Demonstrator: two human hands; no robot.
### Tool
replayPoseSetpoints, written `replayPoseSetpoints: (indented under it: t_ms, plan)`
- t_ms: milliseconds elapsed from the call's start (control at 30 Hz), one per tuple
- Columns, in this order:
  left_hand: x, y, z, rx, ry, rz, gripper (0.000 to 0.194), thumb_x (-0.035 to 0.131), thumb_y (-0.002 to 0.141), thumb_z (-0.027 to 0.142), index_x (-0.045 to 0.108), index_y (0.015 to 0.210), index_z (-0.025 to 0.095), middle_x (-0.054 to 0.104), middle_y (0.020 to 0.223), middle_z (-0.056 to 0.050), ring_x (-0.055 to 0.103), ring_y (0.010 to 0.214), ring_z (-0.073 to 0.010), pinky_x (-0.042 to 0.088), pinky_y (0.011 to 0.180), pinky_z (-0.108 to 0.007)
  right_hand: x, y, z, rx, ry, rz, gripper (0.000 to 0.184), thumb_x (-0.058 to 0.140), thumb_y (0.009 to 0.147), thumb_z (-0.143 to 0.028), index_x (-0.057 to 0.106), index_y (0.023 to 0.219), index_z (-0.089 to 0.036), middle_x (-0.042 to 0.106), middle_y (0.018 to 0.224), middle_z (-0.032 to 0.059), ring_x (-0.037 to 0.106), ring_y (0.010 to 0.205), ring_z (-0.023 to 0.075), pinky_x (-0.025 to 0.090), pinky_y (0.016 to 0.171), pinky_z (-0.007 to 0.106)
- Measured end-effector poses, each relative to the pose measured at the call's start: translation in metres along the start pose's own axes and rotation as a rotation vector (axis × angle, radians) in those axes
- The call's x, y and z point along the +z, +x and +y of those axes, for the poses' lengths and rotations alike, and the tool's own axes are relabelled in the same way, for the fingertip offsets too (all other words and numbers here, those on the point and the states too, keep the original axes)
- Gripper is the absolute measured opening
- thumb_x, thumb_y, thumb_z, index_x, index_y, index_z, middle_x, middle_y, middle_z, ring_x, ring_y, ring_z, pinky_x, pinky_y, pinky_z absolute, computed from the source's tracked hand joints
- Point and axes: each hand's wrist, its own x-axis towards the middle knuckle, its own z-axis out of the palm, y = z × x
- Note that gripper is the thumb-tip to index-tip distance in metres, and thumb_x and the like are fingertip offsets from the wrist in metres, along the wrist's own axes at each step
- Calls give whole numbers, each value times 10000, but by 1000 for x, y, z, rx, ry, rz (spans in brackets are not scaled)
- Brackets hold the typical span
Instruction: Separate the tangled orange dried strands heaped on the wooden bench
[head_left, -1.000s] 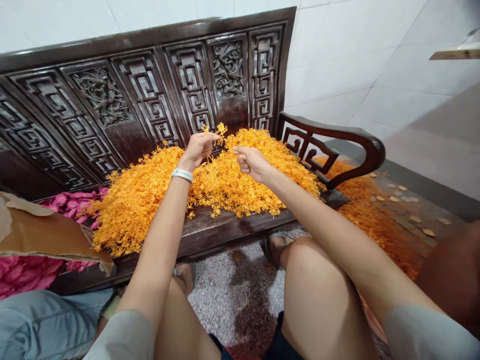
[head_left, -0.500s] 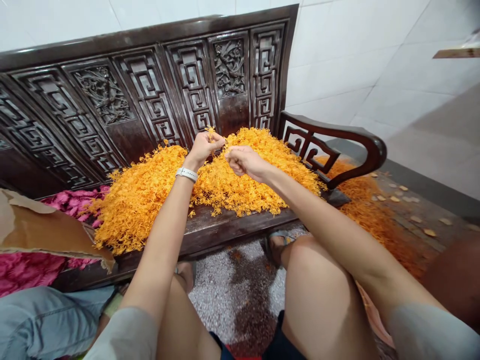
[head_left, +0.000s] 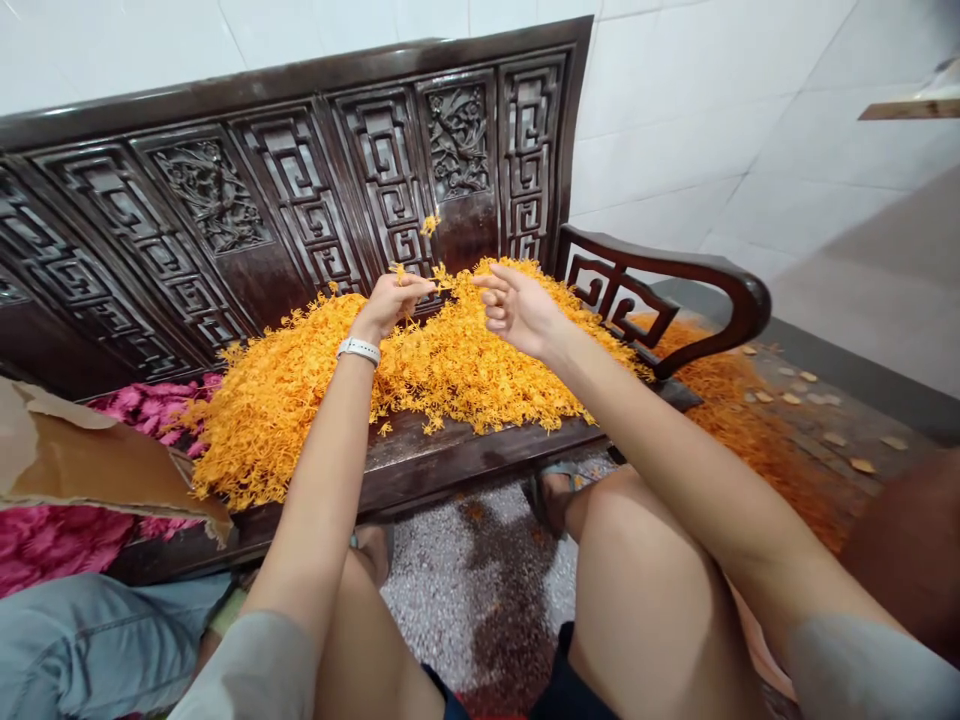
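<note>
Two heaps of small orange plastic-looking flower pieces (head_left: 255, 430) lie on the seat of a dark carved wooden bench (head_left: 420, 462). Above the dip between the heaps, my left hand (head_left: 390, 303) is closed, thumb and fingers pinching an orange flower piece (head_left: 441, 275). Another orange piece shows over its knuckles. A single orange piece (head_left: 430, 225) appears in the air in front of the backrest. My right hand (head_left: 521, 308) hovers over the right heap, apart from the left, its fingers loosely curled and separated, with nothing visible in them.
Pink flower pieces (head_left: 67, 540) and a torn cardboard box (head_left: 105, 455) are at the left end of the bench. A curved armrest (head_left: 720, 280) bounds the right end. More orange pieces (head_left: 697, 380) lie beyond it. Another person's jeans-clad leg (head_left: 97, 640) is at lower left.
My hands have drawn apart, the left moving slightly left and the right moving right with its fingers opened. An orange piece now shows in the air above them.
</note>
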Motion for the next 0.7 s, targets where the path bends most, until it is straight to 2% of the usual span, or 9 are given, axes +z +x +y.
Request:
replayPoseSetpoints:
  t_ms: [67,167,300,367,433,500,567,633,700]
  plan:
    - [6,0,5,-11,68,-93,241,959,699,335,780,699,173,337,527,75,236,487,-50,161,499,-265,-14,9,5,20,-42,180,243,616,1071,-388,645,914,-205,472,657,-33,324,505,94,264,468,257]
    - [13,0,10,-17,172,-235,283,954,723,395,776,651,186,371,526,49,261,510,-67,147,530,-288,-24,14,16,-55,-262,244,203,697,1033,-367,635,929,-205,567,746,9,410,553,106,284,484,262]
    - [21,0,18,2,296,-372,268,958,730,419,814,697,196,438,544,28,289,525,-83,172,541,-307,-27,12,30,-187,-591,18,306,792,975,-492,658,1004,-219,676,918,56,575,697,152,436,567,290]
    - [25,1,20,10,364,-449,254,963,717,401,817,704,193,449,544,29,285,522,-83,171,535,-310,-27,11,33,-247,-657,-77,340,769,978,-541,649,989,-223,656,852,36,569,698,156,440,592,298]
    - [28,1,18,22,398,-495,249,961,706,384,805,692,190,459,537,31,285,518,-82,171,529,-306,-27,12,33,-315,-692,-96,356,732,992,-554,610,922,-227,593,746,2,514,662,148,408,602,300]
    - [32,3,10,39,355,-494,250,954,695,369,786,689,184,490,549,28,310,524,-80,195,529,-293,-25,12,31,-407,-764,-55,341,685,1017,-503,554,856,-233,497,666,-28,438,635,144,364,611,304]
    - [36,6,-2,45,245,-457,270,938,663,362,744,667,173,483,543,38,318,524,-74,214,529,-277,-22,10,28,-518,-938,-30,275,643,1027,-383,527,829,-232,443,647,-33,392,640,149,317,629,315]
    - [38,8,-16,40,146,-423,292,903,611,336,663,596,170,454,519,51,323,518,-69,232,528,-264,-13,2,23,-615,-1172,-76,177,629,994,-257,548,840,-227,448,668,-23,369,656,155,273,648,329]
    - [38,7,-26,56,129,-394,288,847,573,274,579,537,175,444,504,54,336,520,-70,252,526,-255,3,-13,14,-672,-1284,-181,131,624,979,-210,576,859,-224,456,689,-17,358,667,154,257,659,331]
